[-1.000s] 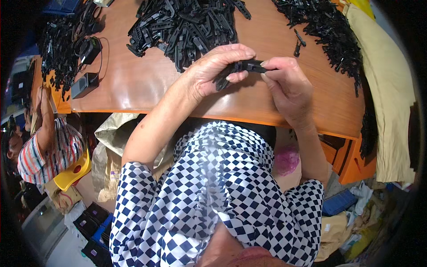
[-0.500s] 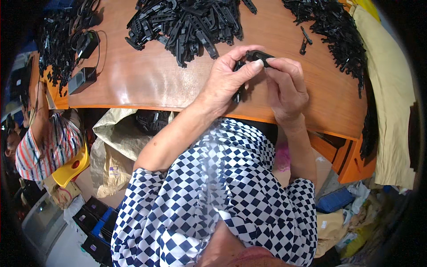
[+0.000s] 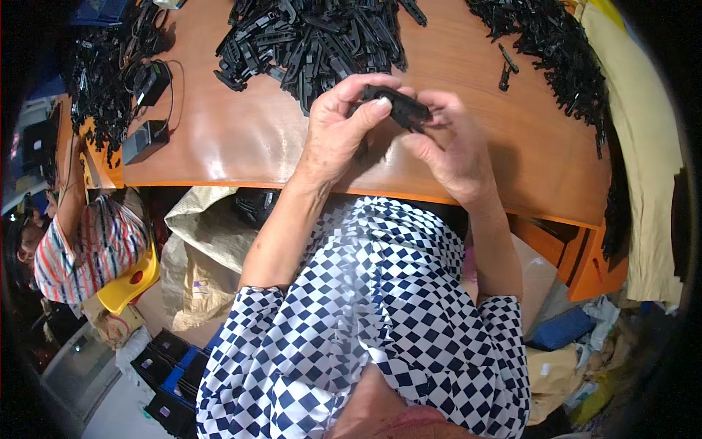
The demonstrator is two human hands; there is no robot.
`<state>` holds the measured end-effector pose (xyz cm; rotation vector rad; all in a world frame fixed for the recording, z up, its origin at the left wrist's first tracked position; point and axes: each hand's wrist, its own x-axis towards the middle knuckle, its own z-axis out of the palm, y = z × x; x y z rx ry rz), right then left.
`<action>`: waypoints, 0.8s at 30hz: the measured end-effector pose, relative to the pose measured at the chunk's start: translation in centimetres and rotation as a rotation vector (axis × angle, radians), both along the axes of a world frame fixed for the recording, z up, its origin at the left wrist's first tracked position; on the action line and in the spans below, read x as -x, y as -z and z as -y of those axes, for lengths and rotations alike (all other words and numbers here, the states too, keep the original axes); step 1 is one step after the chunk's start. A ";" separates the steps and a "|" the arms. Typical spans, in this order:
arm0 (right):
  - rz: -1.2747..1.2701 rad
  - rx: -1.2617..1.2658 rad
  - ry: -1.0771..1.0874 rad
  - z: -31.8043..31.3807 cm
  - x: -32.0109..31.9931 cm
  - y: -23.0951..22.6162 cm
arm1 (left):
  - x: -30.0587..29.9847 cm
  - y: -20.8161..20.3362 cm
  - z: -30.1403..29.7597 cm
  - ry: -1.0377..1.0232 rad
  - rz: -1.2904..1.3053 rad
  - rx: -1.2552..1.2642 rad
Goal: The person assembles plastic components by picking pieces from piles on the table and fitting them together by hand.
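Observation:
Above the table's front edge, my left hand grips a long black plastic part, thumb on top and fingers behind it. The part is tilted, its right end lower than its left. Around that right end are the fingers of my right hand, slightly blurred, with the thumb just below the part. Its exact contact with the part is hard to make out. Beyond my left hand lies a large heap of similar black plastic parts.
Smaller black pieces lie heaped at the right and left of the brown table. Two loose pieces and a dark box-shaped device rest there too. An open sack stands below; another person in a striped top sits left.
Both hands and the black plastic part have shifted left in the picture. The part has turned, showing more of its length, and my right thumb has moved down away from the fingers.

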<state>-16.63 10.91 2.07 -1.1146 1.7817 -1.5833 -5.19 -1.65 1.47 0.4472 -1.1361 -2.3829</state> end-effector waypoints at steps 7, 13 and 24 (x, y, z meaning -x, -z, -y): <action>-0.131 -0.130 0.007 0.8 -1.4 -1.1 | -1.2 0.1 0.5 0.007 0.000 0.194; -0.348 -0.018 0.065 1.0 -2.2 0.7 | -1.9 0.7 0.8 0.036 -0.018 0.102; -0.250 -0.179 -0.224 -1.0 0.9 0.9 | -13.7 -1.9 3.4 -0.135 0.496 0.543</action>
